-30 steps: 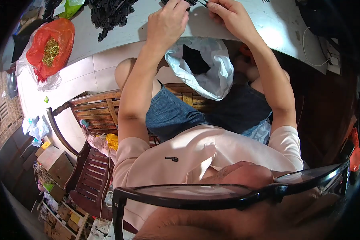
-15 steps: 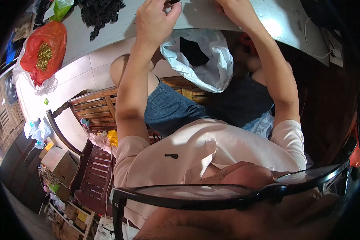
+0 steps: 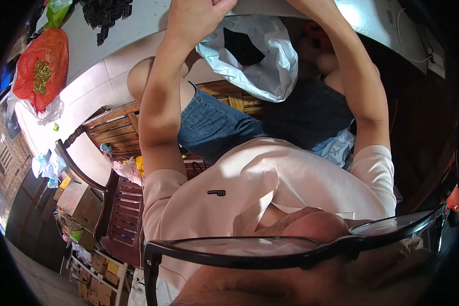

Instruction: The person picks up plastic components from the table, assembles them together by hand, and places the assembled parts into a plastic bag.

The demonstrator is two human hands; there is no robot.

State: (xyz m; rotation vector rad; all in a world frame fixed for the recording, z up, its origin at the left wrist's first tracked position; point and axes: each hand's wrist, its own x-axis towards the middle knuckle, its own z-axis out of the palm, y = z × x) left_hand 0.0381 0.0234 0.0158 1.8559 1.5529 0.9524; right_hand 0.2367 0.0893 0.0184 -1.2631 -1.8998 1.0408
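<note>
The crumpled white plastic bag (image 3: 262,61) hangs open below the pale surface's (image 3: 137,25) edge, over the person's lap. The left hand (image 3: 196,18) sits at its upper rim, fingers cut off by the frame, grip unclear; the right hand is out of view. A red plastic bag (image 3: 41,69) lies far left.

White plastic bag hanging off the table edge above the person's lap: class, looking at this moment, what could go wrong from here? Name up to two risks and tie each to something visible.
1. The white plastic bag hangs open over the table edge with dark contents inside; it might slip and spill onto the lap.
2. The left hand is at the frame's top edge and the right hand is out of view, so their work cannot be checked.
</note>
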